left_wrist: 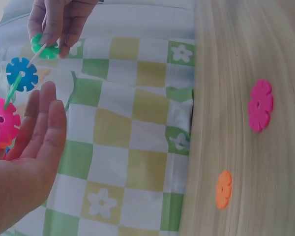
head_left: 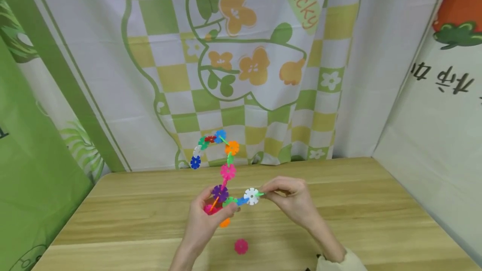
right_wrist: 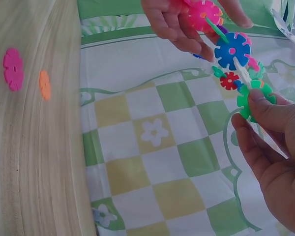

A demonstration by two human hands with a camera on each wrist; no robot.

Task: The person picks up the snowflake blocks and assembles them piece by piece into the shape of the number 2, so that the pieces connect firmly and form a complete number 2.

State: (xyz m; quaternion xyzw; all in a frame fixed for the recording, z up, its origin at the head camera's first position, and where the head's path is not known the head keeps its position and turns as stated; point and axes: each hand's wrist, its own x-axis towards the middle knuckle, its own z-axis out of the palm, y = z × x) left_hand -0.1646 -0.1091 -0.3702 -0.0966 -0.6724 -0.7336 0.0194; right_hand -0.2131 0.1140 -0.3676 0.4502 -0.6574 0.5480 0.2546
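Note:
A chain of notched plastic snowflake discs, slotted together, hangs above the table between the two hands. My left hand [head_left: 197, 223] holds it near a purple disc [head_left: 220, 193] and a pink disc, which the fingers and thumb partly hide. From there one branch rises past a bright pink disc [head_left: 227, 172] and an orange disc [head_left: 232, 148], then bends left to a dark blue end disc [head_left: 195, 162]. The other branch runs right through a blue disc [right_wrist: 232, 49] and a white disc [head_left: 252, 196]. At its end my right hand [head_left: 295, 200] pinches a green disc [right_wrist: 244, 106].
A loose pink disc [head_left: 241, 246] lies on the wooden table [head_left: 132, 216] near its front. An orange disc [left_wrist: 224, 190] lies there too, farther back. A checked, printed curtain [head_left: 211, 103] hangs behind the table, with cloth on both sides.

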